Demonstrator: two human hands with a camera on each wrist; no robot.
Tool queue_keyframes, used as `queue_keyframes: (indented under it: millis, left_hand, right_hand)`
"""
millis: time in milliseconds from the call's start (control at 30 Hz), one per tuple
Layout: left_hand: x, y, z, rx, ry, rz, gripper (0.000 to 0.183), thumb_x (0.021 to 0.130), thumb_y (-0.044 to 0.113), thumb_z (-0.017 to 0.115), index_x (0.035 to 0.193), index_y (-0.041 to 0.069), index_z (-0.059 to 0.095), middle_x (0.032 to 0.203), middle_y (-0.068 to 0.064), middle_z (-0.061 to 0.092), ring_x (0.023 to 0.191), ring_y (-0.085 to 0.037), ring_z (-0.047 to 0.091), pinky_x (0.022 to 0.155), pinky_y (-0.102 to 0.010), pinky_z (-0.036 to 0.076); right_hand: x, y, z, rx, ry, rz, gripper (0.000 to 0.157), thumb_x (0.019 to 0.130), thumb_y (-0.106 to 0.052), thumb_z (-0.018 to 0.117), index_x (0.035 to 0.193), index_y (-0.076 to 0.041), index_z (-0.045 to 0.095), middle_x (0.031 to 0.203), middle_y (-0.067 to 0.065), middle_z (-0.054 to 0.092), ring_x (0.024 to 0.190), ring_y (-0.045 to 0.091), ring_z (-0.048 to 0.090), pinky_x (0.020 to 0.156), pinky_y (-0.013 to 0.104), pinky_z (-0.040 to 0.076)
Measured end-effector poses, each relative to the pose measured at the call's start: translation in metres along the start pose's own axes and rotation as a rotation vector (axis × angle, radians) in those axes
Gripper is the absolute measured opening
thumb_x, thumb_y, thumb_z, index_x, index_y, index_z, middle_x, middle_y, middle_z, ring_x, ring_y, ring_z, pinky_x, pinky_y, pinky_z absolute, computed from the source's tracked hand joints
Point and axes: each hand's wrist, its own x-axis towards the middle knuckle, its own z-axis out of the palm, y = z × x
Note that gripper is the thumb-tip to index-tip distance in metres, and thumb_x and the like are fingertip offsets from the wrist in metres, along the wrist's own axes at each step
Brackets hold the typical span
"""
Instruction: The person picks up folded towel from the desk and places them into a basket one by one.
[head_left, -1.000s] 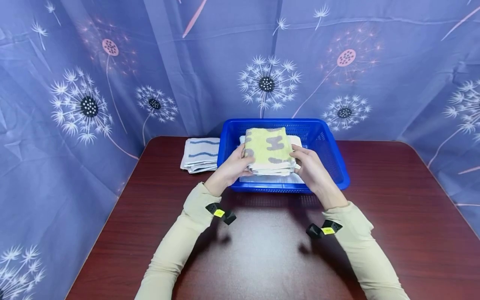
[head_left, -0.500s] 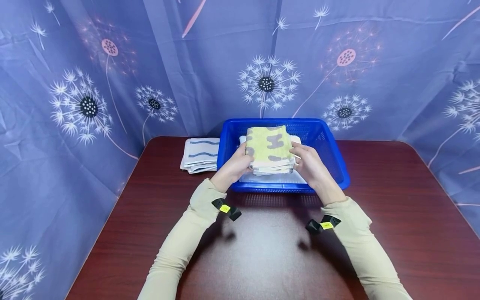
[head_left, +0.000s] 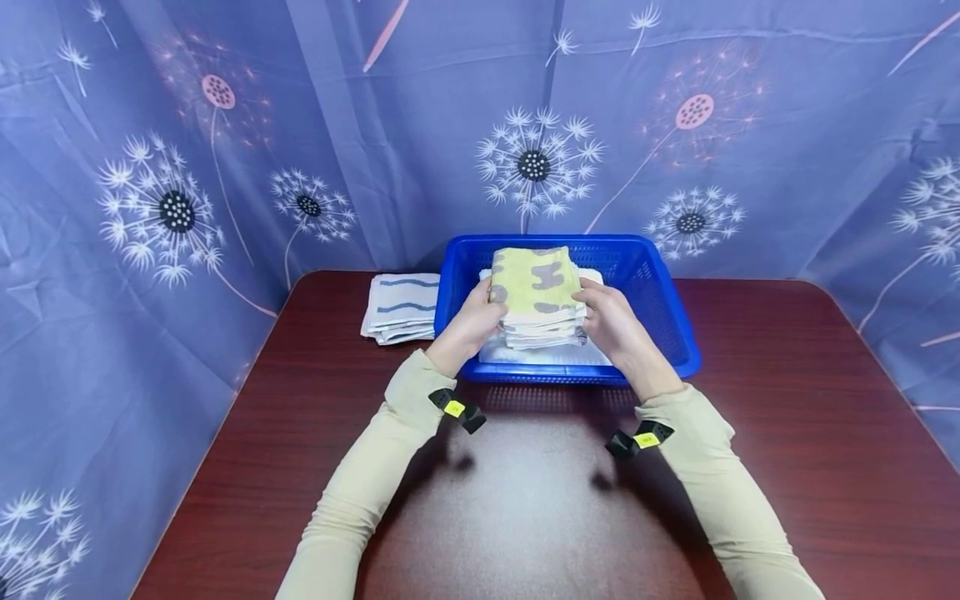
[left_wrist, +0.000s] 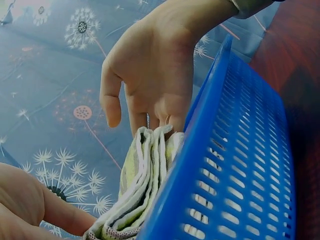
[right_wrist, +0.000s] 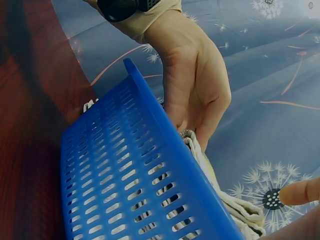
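A stack of folded towels, the top one yellow-green with grey patches, is between my two hands over the blue basket. My left hand grips the stack's left end; in the right wrist view, its thumb and fingers close on a towel corner. My right hand is at the stack's right end. The left wrist view shows the right hand's fingers straight against the towel ends, one digit apart from the cloth. Beneath the stack, white cloth lies in the basket, partly covered.
A pile of folded white towels with blue wavy stripes lies against the basket's left side. The basket stands near the far edge of the reddish-brown table. A blue dandelion-print curtain hangs behind and on both sides.
The stack has shifted slightly away from the person, and its front edges show more. The left hand has moved slightly right, and the right hand slightly left.
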Motion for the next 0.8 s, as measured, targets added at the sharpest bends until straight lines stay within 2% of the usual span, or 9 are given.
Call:
queue_keyframes:
  millis: [100, 200, 300, 400, 533, 800]
  left_hand:
    - [0.0017, 0.0010, 0.0008, 0.025, 0.011, 0.020, 0.060, 0.090, -0.007, 0.035, 0.145, 0.009, 0.017, 0.141, -0.011, 0.033, 0.119, -0.020, 0.038, 0.094, -0.035, 0.038]
    - [0.0045, 0.0011, 0.0019, 0.071, 0.037, 0.039, 0.060, 0.089, -0.007, 0.038, 0.145, 0.008, 0.019, 0.146, -0.010, 0.029, 0.132, -0.019, 0.030, 0.108, -0.034, 0.028]
    - [0.0073, 0.0008, 0.0025, 0.096, 0.064, 0.039, 0.061, 0.088, -0.006, 0.039, 0.144, 0.007, 0.021, 0.146, -0.010, 0.032, 0.132, -0.019, 0.031, 0.111, -0.034, 0.025]
    - [0.0090, -0.0005, 0.0024, 0.110, 0.083, 0.019, 0.063, 0.087, -0.006, 0.040, 0.145, 0.007, 0.018, 0.148, -0.011, 0.028, 0.135, -0.020, 0.027, 0.112, -0.034, 0.023]
    - [0.0089, -0.0027, 0.0016, 0.114, 0.090, -0.012, 0.067, 0.086, -0.008, 0.039, 0.146, 0.007, 0.013, 0.151, -0.010, 0.021, 0.138, -0.020, 0.021, 0.113, -0.034, 0.020]
    - [0.0094, -0.0057, 0.0004, 0.089, 0.039, 0.011, 0.066, 0.085, -0.013, 0.032, 0.146, 0.009, 0.016, 0.150, -0.007, 0.024, 0.136, -0.016, 0.022, 0.106, -0.029, 0.025]
  right_hand:
    - [0.0022, -0.0006, 0.0001, 0.012, -0.014, -0.009, 0.057, 0.092, -0.003, 0.029, 0.145, 0.001, 0.008, 0.148, 0.018, 0.021, 0.131, 0.020, 0.030, 0.108, 0.029, 0.027]
    - [0.0042, -0.0010, -0.0003, 0.008, -0.019, -0.023, 0.055, 0.092, -0.003, 0.028, 0.144, 0.002, 0.012, 0.146, 0.020, 0.024, 0.129, 0.019, 0.032, 0.103, 0.027, 0.030]
    - [0.0063, -0.0007, -0.0014, 0.005, -0.012, -0.030, 0.055, 0.092, -0.004, 0.028, 0.144, 0.003, 0.011, 0.146, 0.019, 0.024, 0.129, 0.019, 0.032, 0.105, 0.027, 0.029]
    - [0.0083, 0.0010, -0.0030, -0.005, -0.001, -0.028, 0.053, 0.092, -0.003, 0.029, 0.143, 0.005, 0.016, 0.143, 0.020, 0.028, 0.125, 0.019, 0.036, 0.104, 0.029, 0.031]
    - [0.0095, 0.0032, -0.0049, -0.008, -0.002, -0.019, 0.053, 0.092, -0.003, 0.028, 0.143, 0.006, 0.014, 0.145, 0.018, 0.025, 0.128, 0.019, 0.033, 0.109, 0.030, 0.026]
    - [0.0081, 0.0025, -0.0062, 0.013, 0.029, -0.012, 0.063, 0.091, -0.002, 0.030, 0.144, 0.004, -0.005, 0.153, 0.017, 0.003, 0.141, 0.023, 0.008, 0.116, 0.035, 0.006]
